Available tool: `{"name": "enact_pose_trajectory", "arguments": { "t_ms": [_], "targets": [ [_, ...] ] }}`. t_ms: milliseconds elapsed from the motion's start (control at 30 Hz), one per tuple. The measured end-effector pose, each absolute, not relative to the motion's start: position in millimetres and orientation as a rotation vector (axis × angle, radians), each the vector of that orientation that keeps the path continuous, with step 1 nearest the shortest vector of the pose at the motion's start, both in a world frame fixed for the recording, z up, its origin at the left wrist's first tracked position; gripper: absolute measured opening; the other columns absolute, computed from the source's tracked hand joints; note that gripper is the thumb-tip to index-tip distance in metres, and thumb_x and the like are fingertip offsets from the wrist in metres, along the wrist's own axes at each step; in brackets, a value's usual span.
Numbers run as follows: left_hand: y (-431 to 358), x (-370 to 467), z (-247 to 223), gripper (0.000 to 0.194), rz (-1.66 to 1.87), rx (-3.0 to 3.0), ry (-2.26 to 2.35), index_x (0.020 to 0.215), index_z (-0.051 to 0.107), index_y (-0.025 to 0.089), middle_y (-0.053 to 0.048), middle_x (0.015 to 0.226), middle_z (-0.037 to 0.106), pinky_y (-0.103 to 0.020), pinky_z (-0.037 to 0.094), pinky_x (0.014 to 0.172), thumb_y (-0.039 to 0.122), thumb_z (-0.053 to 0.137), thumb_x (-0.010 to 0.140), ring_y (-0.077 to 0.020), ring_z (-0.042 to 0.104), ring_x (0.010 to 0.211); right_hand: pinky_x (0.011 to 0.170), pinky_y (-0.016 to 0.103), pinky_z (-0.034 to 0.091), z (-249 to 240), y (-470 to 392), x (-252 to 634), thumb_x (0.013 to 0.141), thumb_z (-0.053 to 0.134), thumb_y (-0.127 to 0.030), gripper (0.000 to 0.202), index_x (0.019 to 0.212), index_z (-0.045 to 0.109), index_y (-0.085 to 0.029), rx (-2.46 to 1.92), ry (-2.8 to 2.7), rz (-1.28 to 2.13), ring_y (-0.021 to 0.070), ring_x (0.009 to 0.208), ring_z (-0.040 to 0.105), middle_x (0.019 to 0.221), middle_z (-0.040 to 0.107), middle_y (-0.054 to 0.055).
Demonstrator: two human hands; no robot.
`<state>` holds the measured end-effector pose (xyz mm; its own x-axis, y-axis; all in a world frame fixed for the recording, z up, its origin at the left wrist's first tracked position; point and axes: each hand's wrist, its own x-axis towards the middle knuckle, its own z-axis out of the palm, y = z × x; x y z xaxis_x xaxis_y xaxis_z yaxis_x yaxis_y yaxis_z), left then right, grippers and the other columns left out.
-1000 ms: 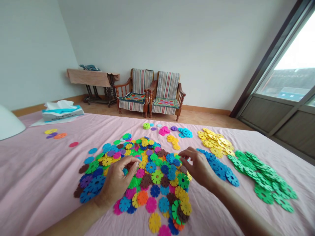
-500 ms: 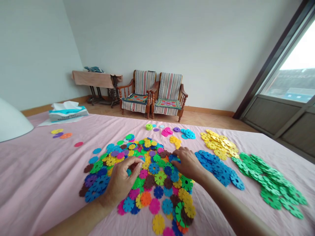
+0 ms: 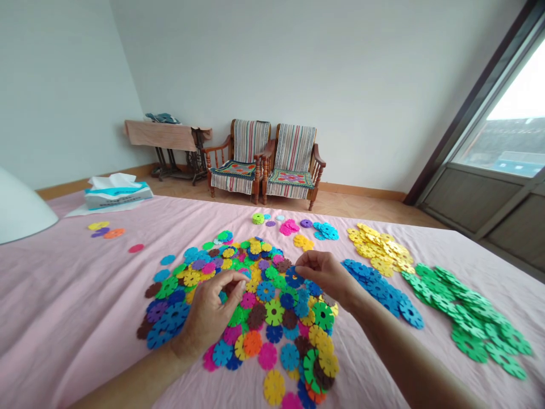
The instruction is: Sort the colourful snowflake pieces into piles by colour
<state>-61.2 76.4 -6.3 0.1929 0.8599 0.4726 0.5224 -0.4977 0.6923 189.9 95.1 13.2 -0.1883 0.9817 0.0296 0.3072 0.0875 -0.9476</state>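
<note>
Over the mixed pile of plastic snowflake discs (image 3: 274, 312), my left hand (image 3: 218, 307) is closed, thumb and forefinger nearly together. Whatever may sit between those fingertips is too small to make out. My right hand (image 3: 327, 274) pinches the edge of a dark blue snowflake disc (image 3: 293, 278) at the pile's right side. Sorted heaps lie to the right of that hand: blue discs (image 3: 378, 289), yellow discs (image 3: 378, 248) and green discs (image 3: 464, 312).
Small groups of pink discs (image 3: 289, 227), light blue discs (image 3: 326, 231) and orange-yellow discs (image 3: 304, 242) lie behind the pile. A tissue box (image 3: 118, 193) and a white rounded object (image 3: 23, 210) are at the left. Beyond the pink-covered table stand two armchairs (image 3: 293, 153).
My right hand has lifted slightly and turned, and a dark blue disc now shows at its fingertips. My left hand has hardly moved.
</note>
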Motion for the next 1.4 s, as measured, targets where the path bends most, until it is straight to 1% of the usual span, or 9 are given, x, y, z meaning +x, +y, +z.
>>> {"name": "enact_pose_trajectory", "arguments": {
  "t_ms": [100, 200, 367, 500, 700, 867, 1100, 1267, 1400],
  "targets": [
    [76, -61, -5, 0.017, 1.233, 2.103, 1.302, 0.082, 0.066, 0.017, 0.001, 0.065, 0.067, -0.021, 0.048, 0.057, 0.028, 0.053, 0.085, -0.0133, 0.063, 0.057, 0.058, 0.023, 0.042, 20, 93, 190, 0.068, 0.070, -0.044, 0.030, 0.075, 0.061, -0.016, -1.234, -1.441, 1.307, 0.0095, 0.060, 0.055, 0.067, 0.063, -0.001],
    [76, -62, -6, 0.017, 1.232, 2.102, 1.304, 0.082, 0.066, 0.017, 0.000, 0.066, 0.068, -0.021, 0.048, 0.057, 0.028, 0.053, 0.085, -0.0135, 0.063, 0.058, 0.058, 0.023, 0.043, 20, 91, 194, 0.067, 0.071, -0.046, 0.033, 0.075, 0.062, -0.016, -1.236, -1.422, 1.272, 0.0095, 0.059, 0.055, 0.066, 0.064, 0.000],
    [77, -63, -9, 0.016, 1.212, 2.094, 1.307, 0.083, 0.066, 0.017, 0.001, 0.068, 0.068, -0.021, 0.049, 0.059, 0.027, 0.053, 0.085, -0.0135, 0.063, 0.060, 0.058, 0.025, 0.043, 22, 91, 233, 0.072, 0.063, -0.044, 0.027, 0.074, 0.064, -0.017, -1.420, -1.531, 0.829, 0.0122, 0.059, 0.056, 0.064, 0.065, 0.001],
    [78, -64, -11, 0.016, 1.199, 2.084, 1.311, 0.083, 0.066, 0.018, 0.001, 0.068, 0.068, -0.022, 0.049, 0.060, 0.029, 0.054, 0.085, -0.0137, 0.063, 0.061, 0.053, 0.025, 0.041, 26, 90, 296, 0.069, 0.061, -0.042, 0.027, 0.073, 0.068, -0.016, -1.716, -1.562, 0.461, 0.0137, 0.056, 0.055, 0.063, 0.066, 0.003],
    [79, -63, -10, 0.019, 1.208, 2.088, 1.330, 0.084, 0.066, 0.018, 0.000, 0.068, 0.069, -0.023, 0.050, 0.059, 0.031, 0.053, 0.085, -0.0150, 0.064, 0.061, 0.055, 0.025, 0.044, 7, 86, 353, 0.067, 0.062, -0.034, 0.018, 0.064, 0.071, -0.018, -1.940, -1.712, 0.416, 0.0165, 0.059, 0.060, 0.059, 0.067, 0.003],
    [77, -62, -7, 0.020, 1.207, 2.104, 1.341, 0.083, 0.066, 0.018, 0.000, 0.068, 0.069, -0.023, 0.051, 0.058, 0.032, 0.052, 0.085, -0.0151, 0.064, 0.060, 0.064, 0.028, 0.047, 0, 94, 349, 0.073, 0.058, -0.027, 0.017, 0.072, 0.073, -0.019, -2.091, -1.674, 0.196, 0.0217, 0.072, 0.066, 0.073, 0.072, 0.006],
    [78, -62, -8, 0.020, 1.204, 2.095, 1.344, 0.084, 0.066, 0.018, 0.000, 0.068, 0.070, -0.023, 0.051, 0.059, 0.034, 0.053, 0.085, -0.0152, 0.065, 0.061, 0.084, 0.033, 0.045, -4, 118, 328, 0.079, 0.057, -0.034, 0.035, 0.105, 0.069, -0.016, -2.168, -1.904, 0.089, 0.0258, 0.100, 0.063, 0.106, 0.070, 0.011],
    [78, -62, -8, 0.020, 1.201, 2.093, 1.332, 0.083, 0.067, 0.018, 0.000, 0.067, 0.069, -0.022, 0.050, 0.058, 0.032, 0.053, 0.084, -0.0149, 0.065, 0.060, 0.083, 0.036, 0.044, -11, 125, 328, 0.075, 0.060, -0.038, 0.035, 0.099, 0.070, -0.016, -2.210, -1.959, 0.116, 0.0282, 0.097, 0.063, 0.102, 0.069, 0.013],
    [76, -61, -4, 0.019, 1.222, 2.101, 1.326, 0.081, 0.067, 0.018, 0.001, 0.064, 0.068, -0.022, 0.050, 0.057, 0.032, 0.053, 0.084, -0.0146, 0.064, 0.057, 0.079, 0.030, 0.044, -11, 123, 335, 0.070, 0.062, -0.026, 0.029, 0.097, 0.069, -0.018, -2.206, -2.006, 0.174, 0.0238, 0.093, 0.063, 0.099, 0.070, 0.009]
  ]
}}
